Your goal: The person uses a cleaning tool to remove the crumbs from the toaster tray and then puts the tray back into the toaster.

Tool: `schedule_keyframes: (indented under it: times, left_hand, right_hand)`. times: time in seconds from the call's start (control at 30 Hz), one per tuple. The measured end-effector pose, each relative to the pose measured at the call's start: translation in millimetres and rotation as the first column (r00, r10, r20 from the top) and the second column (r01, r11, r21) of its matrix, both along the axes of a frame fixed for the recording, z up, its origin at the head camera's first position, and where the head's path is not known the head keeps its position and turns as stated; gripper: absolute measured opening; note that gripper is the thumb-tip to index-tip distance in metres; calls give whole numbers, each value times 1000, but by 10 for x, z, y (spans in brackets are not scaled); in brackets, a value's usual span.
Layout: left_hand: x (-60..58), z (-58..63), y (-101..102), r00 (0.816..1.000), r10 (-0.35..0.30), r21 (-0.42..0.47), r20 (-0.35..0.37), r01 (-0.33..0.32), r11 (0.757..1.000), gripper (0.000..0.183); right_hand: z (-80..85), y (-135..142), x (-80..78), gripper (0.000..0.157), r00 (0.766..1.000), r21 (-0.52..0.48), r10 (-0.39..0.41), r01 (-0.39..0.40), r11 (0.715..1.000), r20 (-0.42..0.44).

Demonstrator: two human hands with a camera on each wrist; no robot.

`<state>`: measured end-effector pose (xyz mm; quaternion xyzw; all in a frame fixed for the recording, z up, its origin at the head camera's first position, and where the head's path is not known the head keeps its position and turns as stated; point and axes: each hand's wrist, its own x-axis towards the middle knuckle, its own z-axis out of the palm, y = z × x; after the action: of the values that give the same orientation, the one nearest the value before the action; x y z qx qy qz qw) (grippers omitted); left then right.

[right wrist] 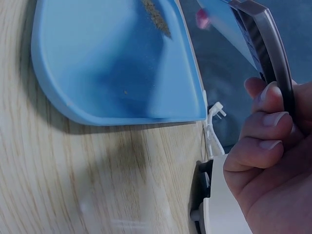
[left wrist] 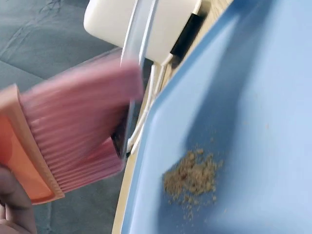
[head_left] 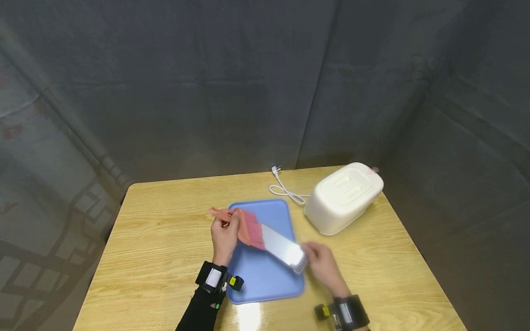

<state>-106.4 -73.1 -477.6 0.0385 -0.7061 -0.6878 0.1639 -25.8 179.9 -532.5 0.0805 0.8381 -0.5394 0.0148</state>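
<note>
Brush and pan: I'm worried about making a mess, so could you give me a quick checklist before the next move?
1. Brush in hand: ok, the left hand grips it.
2. Pan in hand: ok, the fingers of the right hand are curled round its dark end.
3. Main pile of brown crumbs inside the tray: ok.
4. Tray swept clean: not ok, the pile and stray specks lie in it.
5. Bristles free of residue: cannot tell, they are blurred.
6. Plug disconnected: ok, its prongs are bare and in no socket.
</note>
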Motion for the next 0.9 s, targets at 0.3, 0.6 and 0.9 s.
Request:
schedule_keyframes:
  times: [0.3,0.6,0.9]
  left_hand:
    - [-16,-8,-32,1000,-12,-29,18,12,1000,16]
    - [-20,29,-89,997,-68,-5,28,69,998,19]
    - [-67,-140,-117,997,-60,-18,41,61,998,15]
  right_hand:
    - [-5,5,-9,17,1000,20,4,-4,1000,-21]
    - [-12,12,-10,16,1000,-13,-1,1,1000,3]
    - [-14,18,-9,16,1000,-20,-4,4,1000,-10]
